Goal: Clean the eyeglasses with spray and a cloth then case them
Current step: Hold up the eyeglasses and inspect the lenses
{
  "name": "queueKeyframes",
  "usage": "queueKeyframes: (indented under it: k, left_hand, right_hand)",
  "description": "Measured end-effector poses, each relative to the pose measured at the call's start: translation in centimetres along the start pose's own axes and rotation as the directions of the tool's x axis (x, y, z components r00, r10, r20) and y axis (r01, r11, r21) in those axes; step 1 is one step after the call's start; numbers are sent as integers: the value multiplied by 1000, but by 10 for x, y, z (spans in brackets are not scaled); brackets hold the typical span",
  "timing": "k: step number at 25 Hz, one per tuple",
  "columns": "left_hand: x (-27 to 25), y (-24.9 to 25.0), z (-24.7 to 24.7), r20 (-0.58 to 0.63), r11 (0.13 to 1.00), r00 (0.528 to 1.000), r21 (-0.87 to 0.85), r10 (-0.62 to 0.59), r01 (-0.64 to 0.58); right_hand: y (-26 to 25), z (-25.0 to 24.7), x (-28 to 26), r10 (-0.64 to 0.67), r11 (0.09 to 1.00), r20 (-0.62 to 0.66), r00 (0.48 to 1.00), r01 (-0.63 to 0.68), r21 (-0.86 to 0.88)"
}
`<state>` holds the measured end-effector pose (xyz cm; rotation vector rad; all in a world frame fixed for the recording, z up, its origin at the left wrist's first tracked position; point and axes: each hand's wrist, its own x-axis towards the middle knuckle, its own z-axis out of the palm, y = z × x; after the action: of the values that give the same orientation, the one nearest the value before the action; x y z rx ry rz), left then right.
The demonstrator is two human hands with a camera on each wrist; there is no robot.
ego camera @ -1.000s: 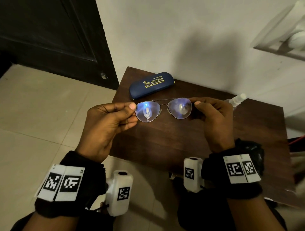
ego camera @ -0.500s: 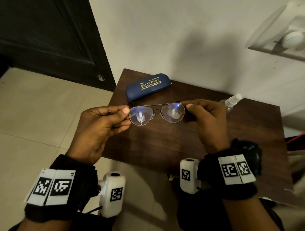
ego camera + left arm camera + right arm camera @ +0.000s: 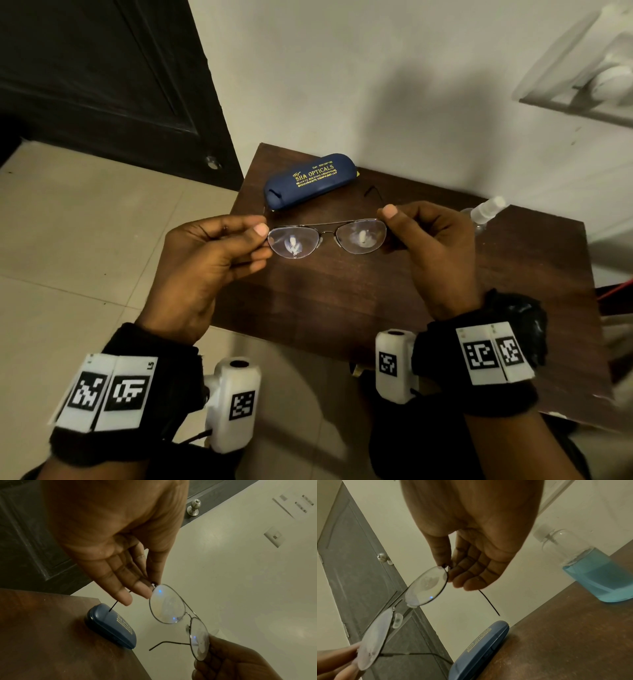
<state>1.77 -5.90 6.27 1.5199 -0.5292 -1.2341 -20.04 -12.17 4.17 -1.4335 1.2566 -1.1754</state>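
Observation:
Thin metal-framed eyeglasses [image 3: 327, 238] [image 3: 178, 616] [image 3: 412, 597] hang in the air above the dark wooden table [image 3: 359, 294], their arms unfolded and pointing away from me. My left hand [image 3: 212, 260] [image 3: 137, 582] pinches the frame's left corner between thumb and fingers. My right hand [image 3: 428, 246] [image 3: 471, 568] pinches the right corner the same way. A closed blue glasses case [image 3: 310, 180] [image 3: 111, 626] [image 3: 481, 650] with gold lettering lies at the table's far left. A clear spray bottle [image 3: 483, 212] [image 3: 594, 569] of blue liquid stands behind my right hand. No cloth shows.
The table stands against a white wall [image 3: 376, 85]. A dark door [image 3: 102, 78] with a round stopper is at the left, over pale floor tiles [image 3: 85, 240]. A white fitting [image 3: 589, 68] juts from the wall at upper right.
The glasses and both hands dropped a little and came slightly nearer to me. Both pinches hold as before, and the blue glare on the lenses has faded.

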Motion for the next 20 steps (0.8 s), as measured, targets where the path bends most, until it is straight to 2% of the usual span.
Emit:
queueKeyframes:
  k: [3,5,8,10,15,20]
  left_hand:
    - [3,0,-5,-8,999,999,3,51,-51]
    - [4,-4,-7,-31,979,984,110,175,-171]
    - [3,-7,-8,-41,806,892,449,449,-385]
    - [5,-10,-7,-22,715,842,541,538,-443]
    - [8,-18,-8,22,615,772,590,635,-522]
    - [11,-20,-7,13,634,767,553,642,-540]
  right_hand:
    - [2,0,0,-35,999,36,999,36,-10]
    - [3,1,0,-45,997,57,997,49,-60]
    - [4,4,-1,-41,994,48,998,46,-100]
    - [4,5,-1,-47,990,47,998,53,-133]
    - [5,6,-1,-70,978,12,997,71,-198]
    - [0,6,-2,-112,984,-44,993,104,-145]
